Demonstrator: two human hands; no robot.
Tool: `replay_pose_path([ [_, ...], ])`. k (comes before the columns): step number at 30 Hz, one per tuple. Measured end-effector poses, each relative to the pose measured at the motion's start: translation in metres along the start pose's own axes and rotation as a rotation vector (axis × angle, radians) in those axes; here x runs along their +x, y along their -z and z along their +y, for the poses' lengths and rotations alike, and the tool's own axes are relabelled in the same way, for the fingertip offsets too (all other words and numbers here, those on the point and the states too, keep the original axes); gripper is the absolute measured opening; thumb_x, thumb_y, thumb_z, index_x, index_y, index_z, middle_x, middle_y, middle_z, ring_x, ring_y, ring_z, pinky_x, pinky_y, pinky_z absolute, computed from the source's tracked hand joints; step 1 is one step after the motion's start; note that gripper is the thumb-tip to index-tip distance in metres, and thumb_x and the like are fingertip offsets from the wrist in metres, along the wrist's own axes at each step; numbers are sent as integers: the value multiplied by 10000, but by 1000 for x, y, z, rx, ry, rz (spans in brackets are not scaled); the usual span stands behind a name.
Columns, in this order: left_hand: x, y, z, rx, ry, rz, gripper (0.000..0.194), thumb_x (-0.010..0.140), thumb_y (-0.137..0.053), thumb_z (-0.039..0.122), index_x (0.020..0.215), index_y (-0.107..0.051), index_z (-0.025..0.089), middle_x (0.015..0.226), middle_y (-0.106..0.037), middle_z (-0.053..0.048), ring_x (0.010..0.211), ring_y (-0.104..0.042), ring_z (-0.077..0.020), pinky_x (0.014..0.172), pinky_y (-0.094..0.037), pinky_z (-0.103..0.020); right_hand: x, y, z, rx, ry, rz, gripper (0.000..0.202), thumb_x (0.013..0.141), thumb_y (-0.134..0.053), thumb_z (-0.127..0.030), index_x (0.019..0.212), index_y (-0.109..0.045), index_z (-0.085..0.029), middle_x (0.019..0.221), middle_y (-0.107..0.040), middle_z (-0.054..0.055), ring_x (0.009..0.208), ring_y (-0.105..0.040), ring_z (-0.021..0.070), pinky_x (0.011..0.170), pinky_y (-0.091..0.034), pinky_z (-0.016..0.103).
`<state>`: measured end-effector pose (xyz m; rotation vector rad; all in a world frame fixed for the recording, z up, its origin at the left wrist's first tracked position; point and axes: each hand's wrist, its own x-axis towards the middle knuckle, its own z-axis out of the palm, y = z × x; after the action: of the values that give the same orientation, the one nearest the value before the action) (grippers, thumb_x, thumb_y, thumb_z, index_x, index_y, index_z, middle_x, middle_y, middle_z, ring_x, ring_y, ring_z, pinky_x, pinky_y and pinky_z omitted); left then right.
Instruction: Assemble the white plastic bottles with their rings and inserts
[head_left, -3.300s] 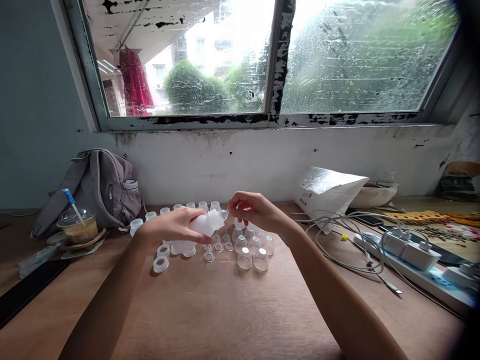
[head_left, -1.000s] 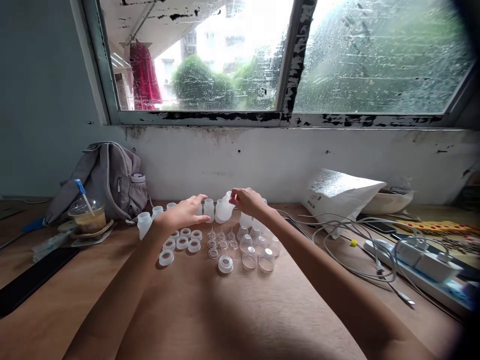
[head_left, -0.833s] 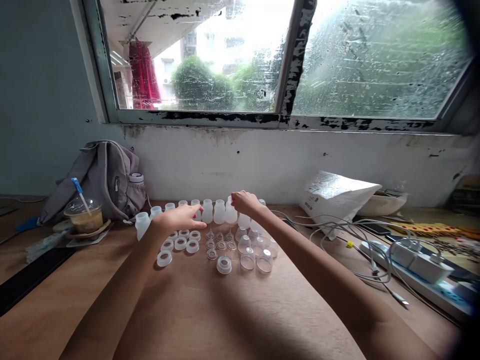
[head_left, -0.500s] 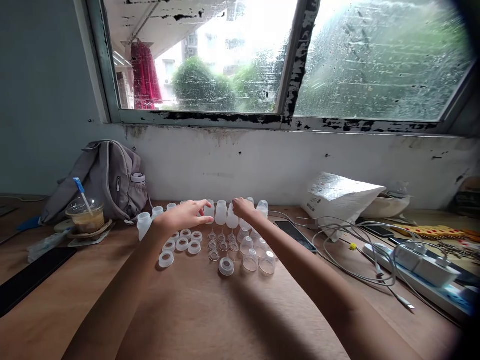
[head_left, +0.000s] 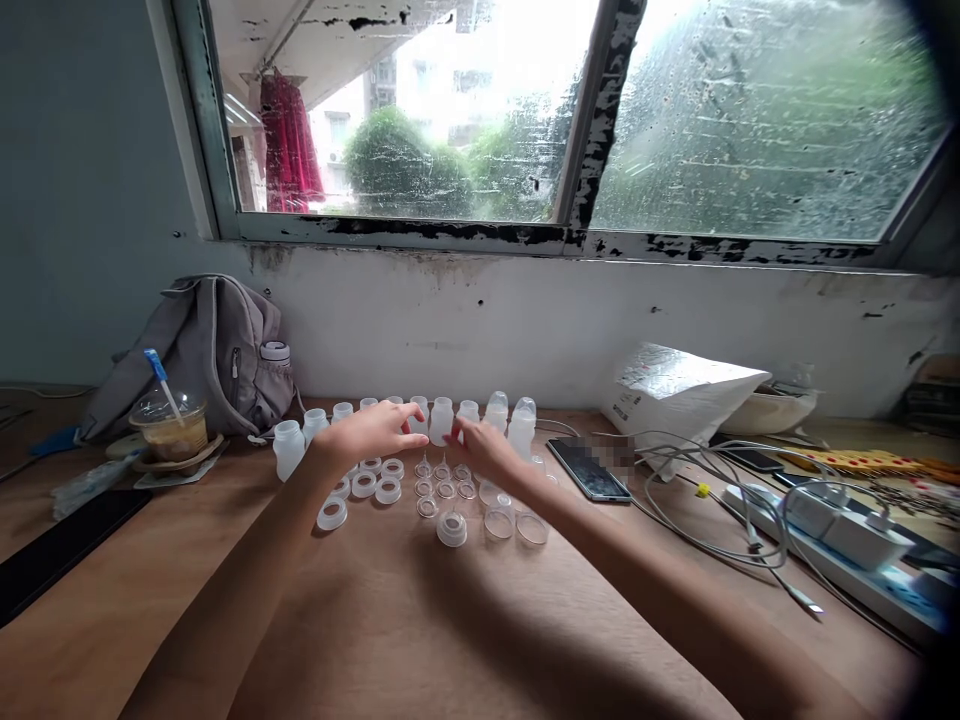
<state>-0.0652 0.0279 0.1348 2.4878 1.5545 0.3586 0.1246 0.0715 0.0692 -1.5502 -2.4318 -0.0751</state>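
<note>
Just lowered right hand past neck of bottle, now showing upright at 11 o'clock from it. Judge it set down, placing likely done. Can't tell right grip. See left hand spread at 9, gripping nothing; ring loose at 7.

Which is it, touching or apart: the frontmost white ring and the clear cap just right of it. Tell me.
Apart: the head view shows bare tabletop between the white ring and clear cap.
</note>
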Motion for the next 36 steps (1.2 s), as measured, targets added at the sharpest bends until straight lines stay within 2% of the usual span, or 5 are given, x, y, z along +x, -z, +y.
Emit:
replay_pose_path([
  [6, -10, -43, 13, 234, -232, 18, 177, 761, -408, 274, 821, -564, 214, 820, -624, -32, 714, -581, -182, 589, -403, -259, -70, -38, -18, 132, 187, -117, 195, 825, -425, -311, 947, -453, -162, 780, -605, 69, 662, -573, 179, 532, -314, 242],
  [13, -50, -102, 7, 154, -327, 189, 448, 715, -490, 505, 1001, -481, 161, 895, -582, -77, 812, -552, -224, 674, -439, -322, -78, -43, -27, 419, 390, 34, 61, 811, -359, -163, 853, -399, -182, 694, -532, 17, 564, -464, 115, 527, -326, 221],
  [17, -58, -119, -5, 95, -276, 249, 246, 737, -498, 366, 885, -498, 170, 838, -570, -53, 785, -544, -197, 665, -438, -305, -81, -48, -35, 467, 457, 55, 77, 784, -353, -126, 805, -361, -200, 710, -505, 10, 560, -431, 110, 525, -331, 218],
  [29, -69, -124, -12, 87, -302, 277, 198, 701, -529, 329, 829, -535, 178, 785, -557, -37, 734, -541, -171, 627, -453, -275, -89, -43, -40, 371, 502, -25, 248, 669, -407, -80, 892, -403, -189, 853, -512, 32, 642, -494, 118, 557, -374, 216],
  [36, -78, -102, -58, 132, -172, 401, 212, 814, -402, 325, 939, -533, 214, 917, -592, -53, 845, -548, -183, 766, -437, -310, -77, -35, -20, 274, 319, -1, 210, 795, -394, -192, 1004, -408, -170, 935, -537, 79, 759, -539, 165, 632, -389, 258],
])
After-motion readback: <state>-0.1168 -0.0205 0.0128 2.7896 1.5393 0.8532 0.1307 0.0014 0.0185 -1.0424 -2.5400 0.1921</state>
